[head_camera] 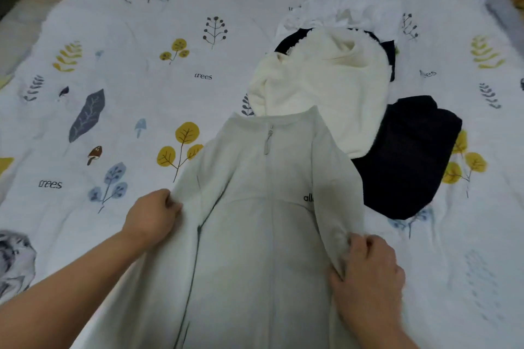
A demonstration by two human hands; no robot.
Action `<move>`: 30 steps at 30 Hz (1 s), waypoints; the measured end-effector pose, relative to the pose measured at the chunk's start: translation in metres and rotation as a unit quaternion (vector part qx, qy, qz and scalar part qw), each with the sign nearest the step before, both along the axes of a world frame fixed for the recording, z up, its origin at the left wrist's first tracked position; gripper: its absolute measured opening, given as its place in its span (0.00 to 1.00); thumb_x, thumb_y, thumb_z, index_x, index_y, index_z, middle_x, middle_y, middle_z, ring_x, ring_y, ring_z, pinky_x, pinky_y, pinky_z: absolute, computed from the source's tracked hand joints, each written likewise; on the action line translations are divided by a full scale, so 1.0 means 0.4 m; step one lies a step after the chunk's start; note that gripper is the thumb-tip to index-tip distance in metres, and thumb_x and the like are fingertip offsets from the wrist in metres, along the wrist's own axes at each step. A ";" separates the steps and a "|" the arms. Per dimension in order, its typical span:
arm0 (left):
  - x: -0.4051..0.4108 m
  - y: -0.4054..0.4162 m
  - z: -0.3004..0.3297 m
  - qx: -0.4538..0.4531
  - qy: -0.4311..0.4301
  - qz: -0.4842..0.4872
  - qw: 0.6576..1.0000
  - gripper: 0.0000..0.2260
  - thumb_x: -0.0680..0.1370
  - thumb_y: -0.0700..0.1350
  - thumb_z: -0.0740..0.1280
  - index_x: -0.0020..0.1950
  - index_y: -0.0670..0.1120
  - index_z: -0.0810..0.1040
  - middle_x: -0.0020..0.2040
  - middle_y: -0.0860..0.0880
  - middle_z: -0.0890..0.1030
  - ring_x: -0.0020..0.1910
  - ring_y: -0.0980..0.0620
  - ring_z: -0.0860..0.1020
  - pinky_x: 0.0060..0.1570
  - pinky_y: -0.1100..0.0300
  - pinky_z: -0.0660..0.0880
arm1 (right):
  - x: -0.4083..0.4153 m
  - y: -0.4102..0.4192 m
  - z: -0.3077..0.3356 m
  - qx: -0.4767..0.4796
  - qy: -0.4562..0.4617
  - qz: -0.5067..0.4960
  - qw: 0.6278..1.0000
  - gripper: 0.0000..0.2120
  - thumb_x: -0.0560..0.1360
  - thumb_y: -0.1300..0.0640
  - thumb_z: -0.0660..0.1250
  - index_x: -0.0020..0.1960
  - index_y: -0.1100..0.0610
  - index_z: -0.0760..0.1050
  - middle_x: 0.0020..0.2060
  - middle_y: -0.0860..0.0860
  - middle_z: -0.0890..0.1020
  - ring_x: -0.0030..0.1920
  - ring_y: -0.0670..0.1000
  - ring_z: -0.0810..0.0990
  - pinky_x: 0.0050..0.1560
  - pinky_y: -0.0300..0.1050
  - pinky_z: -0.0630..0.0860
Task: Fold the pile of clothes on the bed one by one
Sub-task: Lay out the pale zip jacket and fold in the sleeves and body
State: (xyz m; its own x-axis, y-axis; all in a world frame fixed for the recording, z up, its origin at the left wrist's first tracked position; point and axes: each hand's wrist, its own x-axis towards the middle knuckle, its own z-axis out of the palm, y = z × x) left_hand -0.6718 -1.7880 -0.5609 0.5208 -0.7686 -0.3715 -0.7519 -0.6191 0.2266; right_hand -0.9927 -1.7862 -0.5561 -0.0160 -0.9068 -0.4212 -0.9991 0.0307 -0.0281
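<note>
A pale grey-green zip jacket (263, 221) lies front up on the bed, collar pointing away from me, with a small black logo on its chest. My left hand (151, 215) pinches the fabric at the jacket's left edge near the sleeve. My right hand (368, 272) grips the right sleeve, which is drawn in over the body. Beyond the collar lies the pile: a cream fleece garment (320, 85), a black garment (408, 156) to its right, and a white one (346, 5) at the back.
The bed is covered by a white sheet (141, 93) printed with yellow and grey-blue trees and leaves. The floor shows at the far left (17, 22) and the top right corner.
</note>
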 end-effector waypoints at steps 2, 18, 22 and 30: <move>0.033 -0.012 0.013 -0.037 -0.029 0.020 0.999 0.12 0.77 0.42 0.64 0.35 0.42 0.67 0.41 0.38 0.77 0.47 0.37 0.75 0.41 0.53 0.65 | -0.037 -0.016 0.011 -0.002 -0.044 -0.002 0.999 0.15 0.77 0.49 0.57 0.62 0.50 0.64 0.54 0.47 0.70 0.53 0.49 0.69 0.48 0.42 0.67; -0.119 -0.037 0.038 -0.113 -0.111 -0.148 0.976 0.17 0.75 0.43 0.63 0.61 0.36 0.72 0.61 0.34 0.72 0.56 0.34 0.72 0.52 0.44 0.69 | -0.245 -0.225 0.075 -0.109 -0.130 -0.229 0.958 0.26 0.78 0.48 0.59 0.69 0.62 0.62 0.62 0.66 0.71 0.61 0.67 0.70 0.58 0.58 0.68; -0.254 0.002 0.034 -0.157 -0.061 -0.309 0.936 0.23 0.71 0.46 0.62 0.61 0.34 0.74 0.63 0.32 0.73 0.59 0.32 0.74 0.54 0.40 0.72 | -0.234 -0.103 0.055 -0.013 -0.106 -0.261 0.959 0.41 0.69 0.38 0.68 0.71 0.59 0.55 0.65 0.63 0.67 0.63 0.66 0.68 0.59 0.59 0.68; -0.329 0.038 -0.090 0.077 -0.047 -0.390 0.917 0.31 0.79 0.61 0.48 0.77 0.52 0.41 0.77 0.50 0.38 0.76 0.44 0.41 0.72 0.45 0.46 | -0.364 -0.011 0.029 -0.102 -0.060 -0.152 0.981 0.12 0.70 0.66 0.65 0.52 0.62 0.67 0.45 0.64 0.75 0.45 0.64 0.74 0.40 0.49 0.65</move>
